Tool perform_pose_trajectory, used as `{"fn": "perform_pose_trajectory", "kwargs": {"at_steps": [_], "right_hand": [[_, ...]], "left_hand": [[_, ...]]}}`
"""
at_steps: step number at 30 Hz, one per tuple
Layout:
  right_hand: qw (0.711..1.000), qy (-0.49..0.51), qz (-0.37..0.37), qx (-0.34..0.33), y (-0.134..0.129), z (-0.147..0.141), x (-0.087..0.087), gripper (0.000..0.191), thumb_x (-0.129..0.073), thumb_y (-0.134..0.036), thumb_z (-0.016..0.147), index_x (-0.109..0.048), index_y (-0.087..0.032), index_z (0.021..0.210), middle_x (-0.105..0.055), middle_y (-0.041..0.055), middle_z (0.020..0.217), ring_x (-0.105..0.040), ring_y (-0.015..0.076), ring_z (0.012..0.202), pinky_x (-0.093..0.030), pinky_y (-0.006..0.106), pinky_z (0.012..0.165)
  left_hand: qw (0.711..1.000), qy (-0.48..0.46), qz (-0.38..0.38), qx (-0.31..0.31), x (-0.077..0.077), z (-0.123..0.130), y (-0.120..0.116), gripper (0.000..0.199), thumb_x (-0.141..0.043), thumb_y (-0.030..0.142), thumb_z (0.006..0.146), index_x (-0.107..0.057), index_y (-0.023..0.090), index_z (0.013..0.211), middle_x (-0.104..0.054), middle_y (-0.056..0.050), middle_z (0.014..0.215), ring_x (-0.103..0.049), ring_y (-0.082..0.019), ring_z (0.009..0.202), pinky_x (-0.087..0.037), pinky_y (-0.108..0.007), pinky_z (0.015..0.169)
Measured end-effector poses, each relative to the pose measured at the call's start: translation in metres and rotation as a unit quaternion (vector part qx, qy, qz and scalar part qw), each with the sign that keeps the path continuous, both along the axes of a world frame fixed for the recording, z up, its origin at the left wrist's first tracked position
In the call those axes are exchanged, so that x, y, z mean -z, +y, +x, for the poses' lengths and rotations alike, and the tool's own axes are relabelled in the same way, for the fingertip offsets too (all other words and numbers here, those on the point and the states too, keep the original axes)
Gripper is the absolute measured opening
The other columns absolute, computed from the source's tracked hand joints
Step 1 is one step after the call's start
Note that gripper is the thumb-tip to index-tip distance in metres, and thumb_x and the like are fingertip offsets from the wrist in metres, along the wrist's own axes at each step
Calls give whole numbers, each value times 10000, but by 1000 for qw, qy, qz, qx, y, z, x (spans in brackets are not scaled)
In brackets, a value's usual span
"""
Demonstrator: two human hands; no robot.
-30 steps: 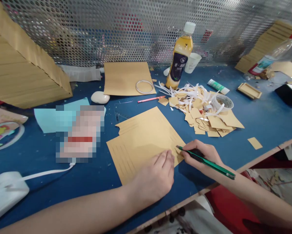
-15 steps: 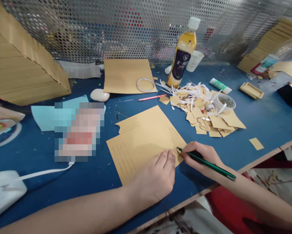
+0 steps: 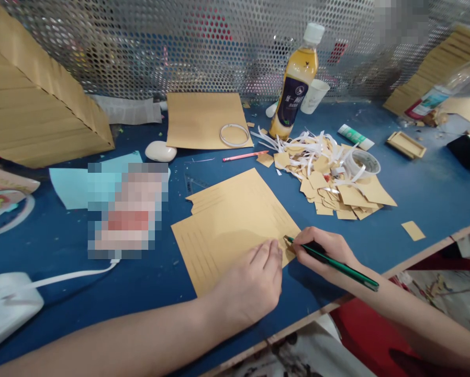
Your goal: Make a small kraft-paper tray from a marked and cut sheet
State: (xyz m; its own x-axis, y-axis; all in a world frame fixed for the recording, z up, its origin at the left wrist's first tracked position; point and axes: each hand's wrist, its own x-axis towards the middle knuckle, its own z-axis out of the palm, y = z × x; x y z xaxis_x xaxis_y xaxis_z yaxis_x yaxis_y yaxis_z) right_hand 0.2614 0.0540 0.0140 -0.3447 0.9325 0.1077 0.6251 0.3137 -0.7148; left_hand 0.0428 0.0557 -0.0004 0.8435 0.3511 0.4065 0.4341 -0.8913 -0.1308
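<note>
A tan cardboard sheet with thin dark lines drawn near its left and right sides lies on the blue table. My left hand rests on its near edge, fingers side by side and lying on the sheet; the thumb is hidden. In a writing grip, my right hand holds a slim green pen. The pen's tip is at the sheet's right part, close to my left fingertips. A clear set square lies by the sheet's far left edge.
Beyond the sheet are a pink pencil and a tea bottle. Cardboard and paper scraps pile up at right, near a glue stick. A blurred-out phone-like item, white cable and mouse lie at left.
</note>
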Motion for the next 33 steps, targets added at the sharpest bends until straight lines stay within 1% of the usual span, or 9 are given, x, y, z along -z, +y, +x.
{"fn": "perform_pose_trajectory", "kwargs": {"at_steps": [7, 11, 15, 21, 28, 33], "right_hand": [[998, -20, 41, -34, 2, -5, -7, 69, -543, -153, 857, -524, -215, 836, -627, 17, 763, -606, 125, 666, -487, 232, 633], [997, -31, 55, -39, 2, -7, -13, 82, -538, -138, 850, -522, -216, 829, -615, 9, 735, -600, 117, 636, -480, 214, 600], [998, -16, 51, -44, 0, -5, -11, 96, -547, -132, 843, -513, -220, 827, -629, 18, 750, -604, 130, 652, -484, 229, 607], [998, -9, 37, -45, -2, -1, -6, 109, -555, -134, 840, -497, -225, 822, -634, 25, 768, -605, 144, 670, -487, 250, 625], [998, -5, 36, -49, -3, -1, -6, 129, -558, -123, 833, -485, -228, 817, -631, 26, 770, -602, 148, 677, -484, 258, 626], [998, -10, 46, -46, -4, 0, -6, 115, -555, -128, 842, -494, -224, 827, -632, 25, 763, -600, 139, 662, -479, 243, 610]], "left_hand": [[1000, -20, -7, -8, 2, 1, -1, 338, -485, 141, 875, -624, -47, 1119, -652, -235, 1135, -634, -306, 1059, -486, -378, 895], [1000, -14, -16, -8, 1, 1, -1, 348, -485, 143, 887, -604, -66, 1138, -639, -259, 1143, -629, -306, 1069, -473, -387, 905], [1000, -18, -17, -8, 1, 1, 0, 327, -488, 136, 891, -610, -62, 1120, -644, -256, 1136, -632, -300, 1061, -466, -384, 901], [999, -34, -20, -13, 1, 2, 0, 313, -493, 141, 890, -633, -52, 1092, -657, -245, 1114, -641, -310, 1046, -491, -373, 866], [999, -31, -13, -15, -1, 2, 0, 306, -484, 140, 886, -647, -31, 1080, -667, -224, 1108, -646, -294, 1045, -508, -363, 871], [999, -33, -11, -14, -1, 2, 0, 306, -499, 141, 872, -651, -28, 1077, -667, -218, 1114, -645, -298, 1046, -512, -360, 869]]}}
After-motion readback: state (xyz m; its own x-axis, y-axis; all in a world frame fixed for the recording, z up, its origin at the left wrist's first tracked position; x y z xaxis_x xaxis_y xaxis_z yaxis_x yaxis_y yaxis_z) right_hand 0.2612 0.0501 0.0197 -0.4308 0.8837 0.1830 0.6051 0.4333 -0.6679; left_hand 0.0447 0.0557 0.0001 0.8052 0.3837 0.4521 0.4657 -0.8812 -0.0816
